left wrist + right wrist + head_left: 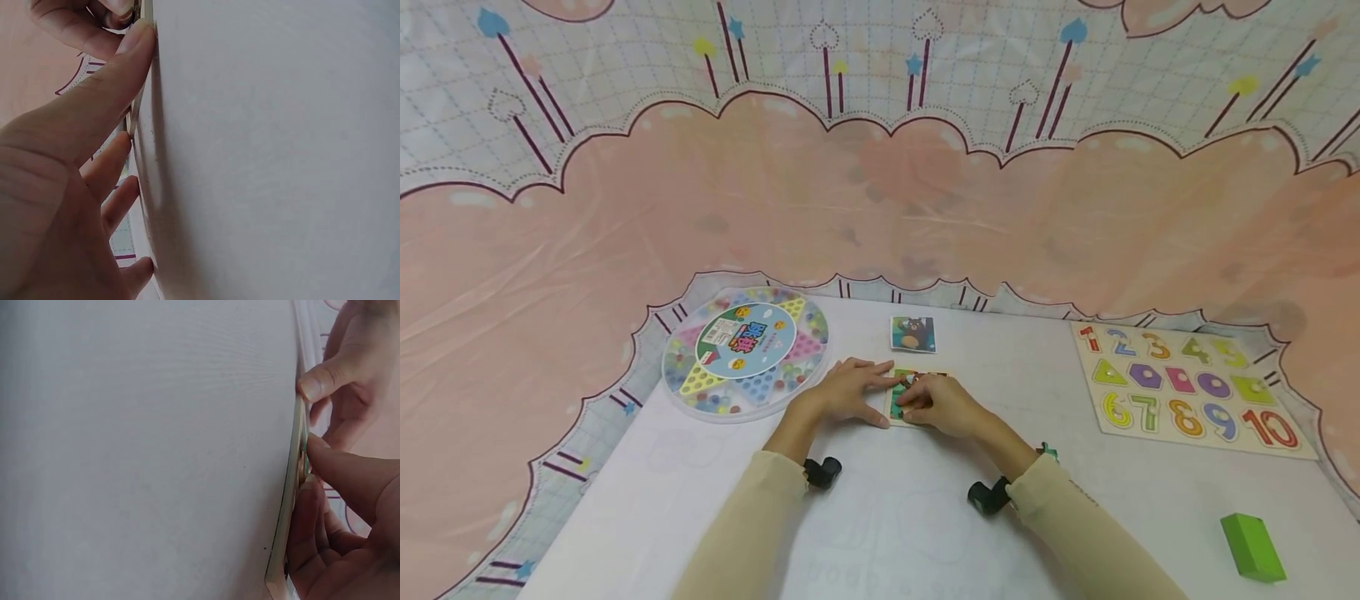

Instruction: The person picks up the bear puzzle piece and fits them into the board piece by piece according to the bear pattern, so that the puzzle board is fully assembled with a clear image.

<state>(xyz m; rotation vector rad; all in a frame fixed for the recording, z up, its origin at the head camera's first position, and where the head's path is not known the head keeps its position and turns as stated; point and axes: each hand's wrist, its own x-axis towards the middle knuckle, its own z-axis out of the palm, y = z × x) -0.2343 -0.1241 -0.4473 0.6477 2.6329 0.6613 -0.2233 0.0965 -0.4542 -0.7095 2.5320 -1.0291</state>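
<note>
A small jigsaw puzzle board [896, 410] with a colourful picture lies flat on the white table, partly covered by both hands. My left hand [850, 392] rests at the board's left side, fingers fairly straight and thumb against the near edge. In the left wrist view, the thumb [125, 69] touches that edge while other fingertips rest beyond it. Over the board, my right hand [946, 405] pinches a small puzzle piece [304, 464] between thumb and fingers; most of the piece is hidden. Just beyond the board lies a square picture card [913, 334] showing a dark animal.
A round Chinese checkers set [747, 350] with coloured marbles lies at the left. At the right is a wooden number-and-shape board [1101, 400]. A green block [1252, 547] sits near the right front. Patterned cloth [880, 200] rises behind the table.
</note>
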